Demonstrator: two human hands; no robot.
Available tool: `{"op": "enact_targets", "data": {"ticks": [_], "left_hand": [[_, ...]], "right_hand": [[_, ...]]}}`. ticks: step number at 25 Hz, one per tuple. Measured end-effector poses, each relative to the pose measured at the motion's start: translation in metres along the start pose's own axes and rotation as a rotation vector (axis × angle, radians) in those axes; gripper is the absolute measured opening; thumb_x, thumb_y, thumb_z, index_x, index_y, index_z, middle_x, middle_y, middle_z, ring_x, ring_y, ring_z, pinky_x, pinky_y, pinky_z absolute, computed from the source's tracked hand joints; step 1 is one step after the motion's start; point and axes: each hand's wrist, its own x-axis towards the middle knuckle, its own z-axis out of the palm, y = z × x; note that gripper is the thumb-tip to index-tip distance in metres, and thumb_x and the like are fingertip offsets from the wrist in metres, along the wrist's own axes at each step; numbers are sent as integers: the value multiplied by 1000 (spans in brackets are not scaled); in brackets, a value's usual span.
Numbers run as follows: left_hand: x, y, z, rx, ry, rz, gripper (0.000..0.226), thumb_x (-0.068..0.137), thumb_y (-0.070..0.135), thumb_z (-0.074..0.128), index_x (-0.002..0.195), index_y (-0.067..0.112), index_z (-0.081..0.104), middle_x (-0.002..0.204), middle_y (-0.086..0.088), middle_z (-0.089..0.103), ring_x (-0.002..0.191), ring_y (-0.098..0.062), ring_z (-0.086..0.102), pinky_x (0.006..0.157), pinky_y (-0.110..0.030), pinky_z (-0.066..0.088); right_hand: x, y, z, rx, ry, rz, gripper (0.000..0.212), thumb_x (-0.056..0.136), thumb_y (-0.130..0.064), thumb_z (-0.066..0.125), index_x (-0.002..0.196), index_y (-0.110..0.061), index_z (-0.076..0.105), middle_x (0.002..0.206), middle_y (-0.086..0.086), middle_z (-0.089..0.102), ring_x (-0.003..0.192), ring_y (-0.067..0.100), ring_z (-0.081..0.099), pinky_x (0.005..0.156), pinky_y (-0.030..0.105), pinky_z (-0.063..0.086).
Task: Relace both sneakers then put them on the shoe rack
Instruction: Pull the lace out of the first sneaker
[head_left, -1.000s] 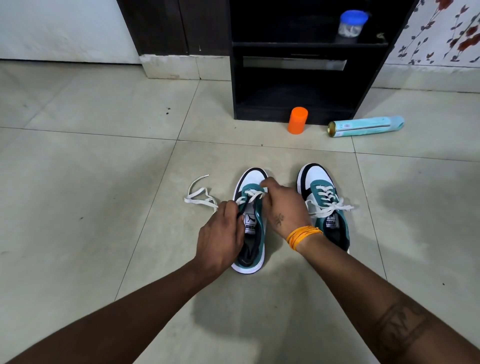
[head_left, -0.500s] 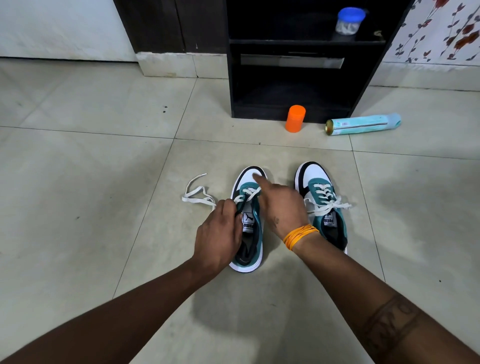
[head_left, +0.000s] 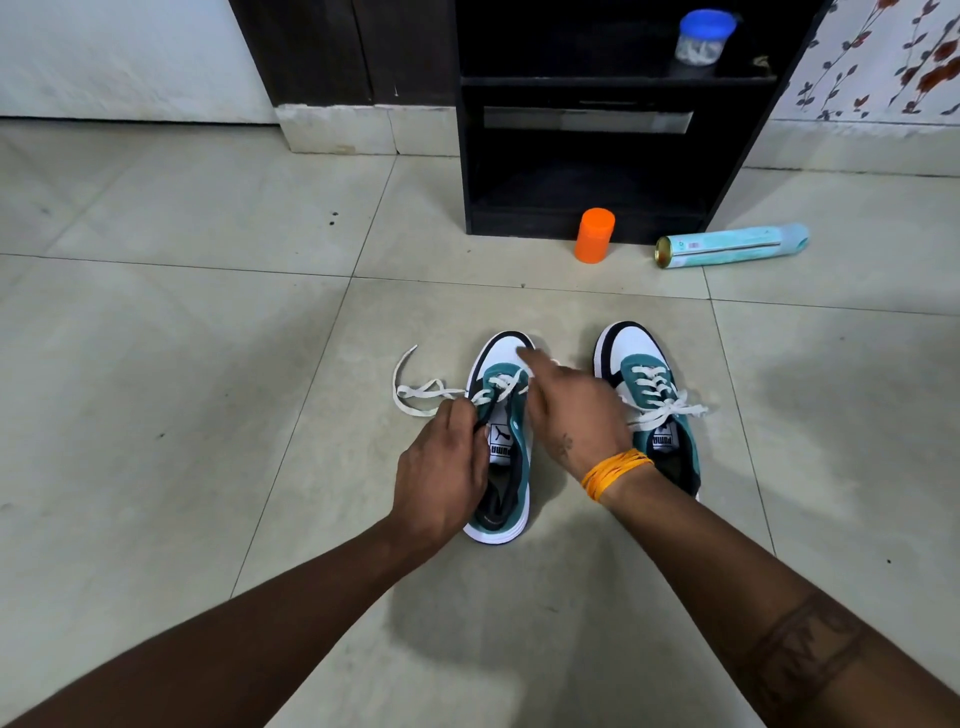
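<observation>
Since a second ago the right hand (head_left: 571, 415) has slid forward over the left sneaker (head_left: 501, 441), its motion-blurred fingers now reaching the white toe; its grasp cannot be told. The left hand (head_left: 441, 473) still pinches the lace (head_left: 421, 397) beside the eyelets. The laced right sneaker (head_left: 649, 405) stands alongside, before the shoe rack (head_left: 597, 156).

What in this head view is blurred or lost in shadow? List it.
Head view: right hand smeared by motion over the teal-and-white left sneaker; black wooden shoe rack interior too dark to read; arm shadows on the glossy beige floor tiles; straight lines bow near the edges.
</observation>
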Motion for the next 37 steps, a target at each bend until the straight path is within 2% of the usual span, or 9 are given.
{"op": "enact_targets", "data": {"ticks": [3, 9, 12, 15, 20, 23, 26, 31, 37], "left_hand": [[-1, 1, -1, -4, 1, 2, 17, 106, 34, 43, 99, 19, 39, 95, -4, 53, 80, -34, 56, 59, -36, 37], [-1, 3, -3, 19, 9, -2, 14, 106, 29, 48, 100, 18, 42, 96, -6, 56, 79, -35, 59, 59, -35, 34], [0, 4, -3, 13, 6, 1, 14, 106, 29, 47, 99, 18, 41, 96, -6, 55, 79, -36, 58, 58, -36, 35], [-1, 3, -2, 4, 5, 3, 14, 106, 30, 46, 99, 18, 41, 97, -6, 55, 80, -35, 58, 59, -37, 37], [-1, 3, -3, 12, 8, -1, 15, 106, 31, 46, 101, 18, 43, 97, -6, 57, 82, -35, 60, 60, -36, 35], [-1, 2, -2, 9, 11, 8, 15, 106, 31, 47, 101, 18, 43, 96, -6, 57, 81, -34, 60, 60, -36, 36], [1, 1, -1, 4, 15, 13, 16, 106, 30, 48, 101, 17, 43, 95, -7, 56, 80, -34, 59, 59, -35, 35], [0, 2, -2, 5, 12, 0, 16, 106, 30, 48, 101, 16, 43, 97, -6, 55, 81, -33, 58, 60, -36, 36], [1, 0, 1, 30, 14, 21, 13, 107, 30, 48, 104, 18, 45, 99, -4, 55, 79, -30, 59, 59, -33, 35]], "right_hand": [[4, -8, 2, -180, -164, -133, 28, 97, -17, 50, 124, -20, 51, 90, 11, 70, 76, 41, 70, 57, 39, 44], [11, 13, -4, 292, 98, 420, 18, 97, -17, 52, 111, -10, 60, 81, 20, 69, 81, 45, 67, 65, 41, 50], [6, 1, -5, 184, -102, 98, 46, 93, -15, 50, 138, -27, 50, 87, 16, 71, 81, 42, 67, 70, 45, 55], [7, -4, -1, -83, -198, -90, 29, 97, -14, 49, 125, -18, 50, 98, 14, 69, 84, 43, 68, 64, 42, 51], [8, 11, 4, 221, 54, 452, 17, 98, -15, 50, 112, -10, 58, 89, 22, 71, 87, 46, 68, 65, 41, 46], [-3, -4, 4, 183, -91, 141, 40, 95, -17, 49, 133, -26, 50, 93, 16, 72, 85, 42, 69, 72, 45, 56], [3, -8, 5, 1, -134, -64, 28, 94, -18, 52, 121, -22, 59, 98, 12, 69, 86, 42, 68, 68, 43, 53], [15, 14, 8, 280, 151, 482, 18, 90, -15, 55, 98, -10, 71, 85, 20, 72, 83, 43, 69, 71, 41, 55], [2, -5, 10, 168, 25, 36, 17, 90, -19, 56, 97, -17, 71, 88, 11, 71, 81, 38, 67, 68, 40, 53]]}}
